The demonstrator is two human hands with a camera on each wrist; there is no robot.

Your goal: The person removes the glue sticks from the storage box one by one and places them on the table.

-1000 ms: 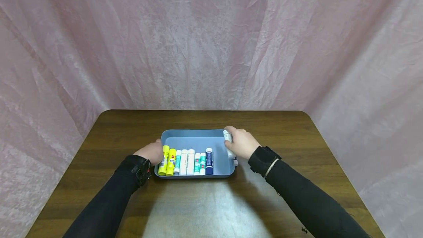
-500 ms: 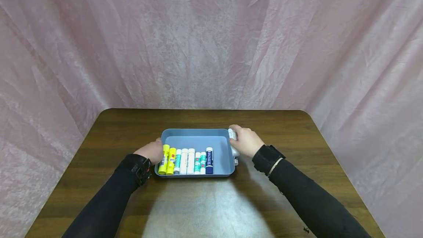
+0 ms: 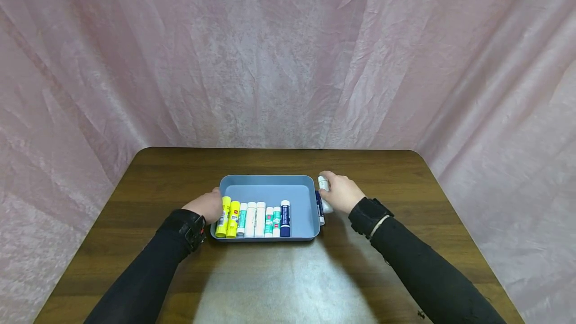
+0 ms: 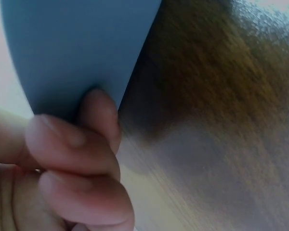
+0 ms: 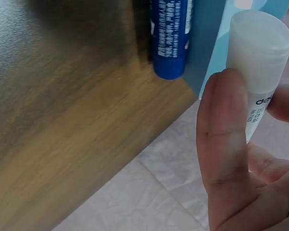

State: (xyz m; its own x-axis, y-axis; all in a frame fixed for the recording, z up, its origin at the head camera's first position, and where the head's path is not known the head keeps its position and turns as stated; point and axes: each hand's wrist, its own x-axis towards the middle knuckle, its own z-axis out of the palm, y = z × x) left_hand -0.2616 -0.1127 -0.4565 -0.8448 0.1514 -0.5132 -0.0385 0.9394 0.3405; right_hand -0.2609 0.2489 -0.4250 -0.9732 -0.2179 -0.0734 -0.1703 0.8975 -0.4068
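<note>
My left hand [image 3: 208, 207] grips the left side of the blue-grey tray [image 3: 268, 191]; in the left wrist view its curled fingers [image 4: 67, 149] press on the tray's outer wall. Just past the tray's right side, my right hand [image 3: 344, 195] pinches a white glue stick [image 3: 324, 184]. Its cloudy white cap [image 5: 260, 41] faces the camera in the right wrist view, with finger and thumb on either side. A dark blue glue stick [image 5: 169, 38] lies on the table along the tray's right outer wall, beside the held one.
Along the tray's front lie several glue sticks in a row: two yellow ones [image 3: 233, 219] at the left, then white and green-white ones [image 3: 260, 220], and a dark blue one [image 3: 285, 219] at the right. The brown wooden table [image 3: 288, 281] ends before a pink curtain [image 3: 288, 64].
My right hand has carried the white glue stick rightward, from over the tray's right rim to beyond the dark blue glue stick, which now shows more fully. My left hand has stayed on the tray.
</note>
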